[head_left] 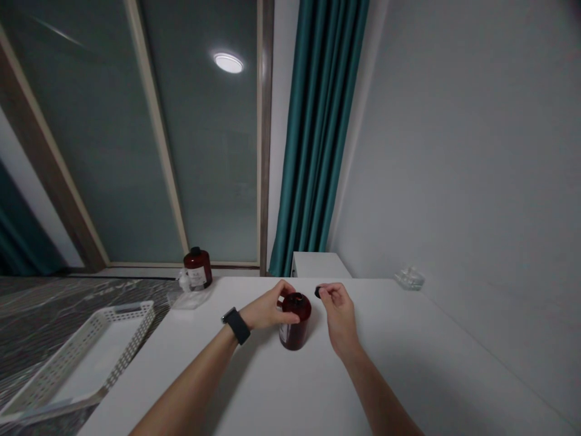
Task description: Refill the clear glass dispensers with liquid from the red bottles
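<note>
A dark red bottle (295, 324) with a pale label stands upright in the middle of the white table (408, 363), its mouth uncovered. My left hand (267, 309), a dark watch on its wrist, is wrapped round the bottle's upper left side. My right hand (338, 310) hovers just right of the bottle and pinches a small black cap (318, 292) between thumb and fingertips, a little above the table.
A second dark red bottle (198, 268) with its black cap on stands at the table's far left corner beside a small clear tray (187, 299). A white slotted basket (77, 357) lies at the left. A glass dish (410, 278) sits far right, by the wall.
</note>
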Available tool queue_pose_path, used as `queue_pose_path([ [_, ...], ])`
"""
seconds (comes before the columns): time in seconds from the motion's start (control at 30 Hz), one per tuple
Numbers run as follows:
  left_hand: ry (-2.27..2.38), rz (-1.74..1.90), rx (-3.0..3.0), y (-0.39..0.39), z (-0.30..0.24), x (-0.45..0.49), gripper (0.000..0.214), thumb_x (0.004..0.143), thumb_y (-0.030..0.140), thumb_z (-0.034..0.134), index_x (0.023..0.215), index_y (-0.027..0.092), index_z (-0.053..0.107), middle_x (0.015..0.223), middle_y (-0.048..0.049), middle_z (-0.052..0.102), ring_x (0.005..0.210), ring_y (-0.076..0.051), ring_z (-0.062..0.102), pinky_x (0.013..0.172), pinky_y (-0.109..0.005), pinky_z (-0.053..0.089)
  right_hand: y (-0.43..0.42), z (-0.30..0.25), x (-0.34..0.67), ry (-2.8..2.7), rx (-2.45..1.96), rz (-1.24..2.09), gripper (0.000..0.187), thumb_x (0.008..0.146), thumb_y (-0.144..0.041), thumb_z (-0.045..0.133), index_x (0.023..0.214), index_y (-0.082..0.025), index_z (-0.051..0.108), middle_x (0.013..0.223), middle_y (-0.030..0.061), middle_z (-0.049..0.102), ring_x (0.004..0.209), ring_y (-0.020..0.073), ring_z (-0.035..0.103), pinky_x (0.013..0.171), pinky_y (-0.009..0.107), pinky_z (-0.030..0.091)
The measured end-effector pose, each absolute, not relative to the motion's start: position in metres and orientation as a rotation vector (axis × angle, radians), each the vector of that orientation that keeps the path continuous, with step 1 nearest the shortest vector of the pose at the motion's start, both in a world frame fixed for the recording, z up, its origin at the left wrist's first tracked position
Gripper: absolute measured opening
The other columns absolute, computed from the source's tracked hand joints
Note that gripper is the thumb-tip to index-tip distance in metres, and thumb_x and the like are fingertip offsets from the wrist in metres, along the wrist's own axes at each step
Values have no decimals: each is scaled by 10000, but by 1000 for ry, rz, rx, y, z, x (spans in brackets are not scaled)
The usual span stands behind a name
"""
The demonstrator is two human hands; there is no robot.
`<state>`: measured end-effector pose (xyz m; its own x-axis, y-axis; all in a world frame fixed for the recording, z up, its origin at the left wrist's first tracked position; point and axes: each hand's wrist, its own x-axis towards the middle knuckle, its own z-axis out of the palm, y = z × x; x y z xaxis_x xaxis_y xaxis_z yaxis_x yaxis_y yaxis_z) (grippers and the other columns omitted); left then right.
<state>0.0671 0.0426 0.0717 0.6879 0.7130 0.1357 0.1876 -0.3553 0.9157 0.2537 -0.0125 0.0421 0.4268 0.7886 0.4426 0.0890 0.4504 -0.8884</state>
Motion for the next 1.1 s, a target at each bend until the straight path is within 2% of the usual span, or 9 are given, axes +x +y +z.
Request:
queue_pose_path([
  [0.2, 698, 688, 1901, 35, 71, 80, 505, 625, 248, 819, 971, 194, 455, 998, -12, 565, 919, -192, 571, 829, -358, 463, -15, 47, 242, -1112, -959, 537, 177, 818, -358, 684, 772, -223, 580, 851, 34, 693, 839, 208, 646, 807, 368, 500],
  [0.43, 629, 692, 1892, 34, 69, 81, 511, 634, 291, 825, 971, 193, 454, 985, -17, 583, 893, -187, 569, 816, -356, 462, -20, 49, 239, -1257, -963, 469, 25, 800, -244, 695, 781, -237, 681, 891, 43, 706, 904, 229, 646, 891, 399, 476],
  [0.57, 635, 683, 1903, 32, 72, 78, 506, 641, 298, 825, 974, 195, 457, 980, -12, 589, 890, -182, 570, 807, -343, 457, -23, 49, 238, -1325, -974, 386, 33, 815, -222, 677, 797, -246, 690, 904, 45, 706, 911, 226, 648, 884, 398, 489],
  [0.67, 631, 679, 1894, 30, 75, 78, 491, 647, 281, 821, 964, 196, 455, 974, -8, 586, 884, -174, 568, 803, -334, 459, -24, 47, 238, -1271, -963, 454, 19, 818, -242, 683, 800, -237, 687, 908, 50, 713, 915, 227, 662, 893, 402, 491],
  [1.1, 653, 666, 1903, 31, 73, 79, 485, 651, 267, 813, 963, 197, 450, 1000, -15, 589, 933, -200, 572, 842, -366, 451, -22, 45, 236, -1153, -917, 702, 201, 830, -418, 694, 801, -222, 656, 907, 55, 749, 870, 220, 696, 813, 368, 535],
])
